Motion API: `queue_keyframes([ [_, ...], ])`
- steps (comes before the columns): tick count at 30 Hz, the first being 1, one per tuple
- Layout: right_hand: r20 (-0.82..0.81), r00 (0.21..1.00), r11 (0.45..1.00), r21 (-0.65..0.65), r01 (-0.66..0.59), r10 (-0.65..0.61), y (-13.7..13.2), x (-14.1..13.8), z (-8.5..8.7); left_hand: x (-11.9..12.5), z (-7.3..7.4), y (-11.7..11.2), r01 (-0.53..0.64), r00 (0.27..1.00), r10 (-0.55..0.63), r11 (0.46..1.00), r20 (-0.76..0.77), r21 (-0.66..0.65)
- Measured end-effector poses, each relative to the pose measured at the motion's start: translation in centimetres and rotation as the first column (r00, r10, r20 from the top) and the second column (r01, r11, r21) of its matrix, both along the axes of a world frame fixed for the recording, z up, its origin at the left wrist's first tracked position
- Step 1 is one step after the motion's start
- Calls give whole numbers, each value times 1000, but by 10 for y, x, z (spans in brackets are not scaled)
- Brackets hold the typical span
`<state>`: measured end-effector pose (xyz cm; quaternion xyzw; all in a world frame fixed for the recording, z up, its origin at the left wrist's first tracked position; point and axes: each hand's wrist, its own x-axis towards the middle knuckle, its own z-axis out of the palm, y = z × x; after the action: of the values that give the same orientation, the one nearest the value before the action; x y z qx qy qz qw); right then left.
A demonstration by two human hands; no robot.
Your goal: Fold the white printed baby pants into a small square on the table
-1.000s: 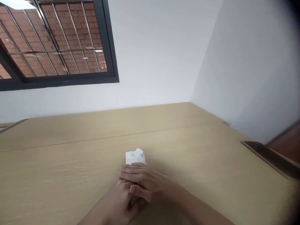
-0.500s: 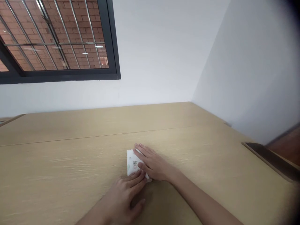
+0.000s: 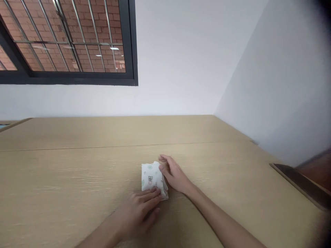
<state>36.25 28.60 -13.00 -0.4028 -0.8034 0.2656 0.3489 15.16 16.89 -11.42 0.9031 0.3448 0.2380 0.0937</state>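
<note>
A small folded white cloth (image 3: 150, 174) with green and dark printed figures lies on the wooden tabletop (image 3: 77, 186). Its layers show loosely along the right side. My left hand (image 3: 141, 210) rests its outstretched fingers flat on the cloth's lower edge, thumb apart. At the cloth's upper right, my right hand (image 3: 176, 174) stands on its side with fingers slightly curved and thumb apart. The right thumb tip is at the cloth's right edge; whether it touches is hard to tell.
The tabletop has a seam across it and meets a white wall (image 3: 176, 69) at the back. A dark-framed window (image 3: 103, 78) with bars is at the upper left. A dark recessed strip (image 3: 297, 182) runs along the table's right edge.
My right hand has lifted off the cloth's top and turned onto its side at the right edge, uncovering more of the print. My left hand stays on the lower edge. The view has shifted slightly.
</note>
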Motion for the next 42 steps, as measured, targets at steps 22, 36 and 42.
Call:
queue_keyframes([
  [22,39,998,986,156,-61,55,-8,-4,7,-16,-13,24,-551,825,565,805,1,-220],
  [36,70,997,978,200,-53,39,-17,-7,8,-17,-30,33,-467,820,540,823,190,-323],
  [42,145,989,947,310,-81,37,-20,-10,9,-21,-34,34,-427,833,502,851,233,-306],
])
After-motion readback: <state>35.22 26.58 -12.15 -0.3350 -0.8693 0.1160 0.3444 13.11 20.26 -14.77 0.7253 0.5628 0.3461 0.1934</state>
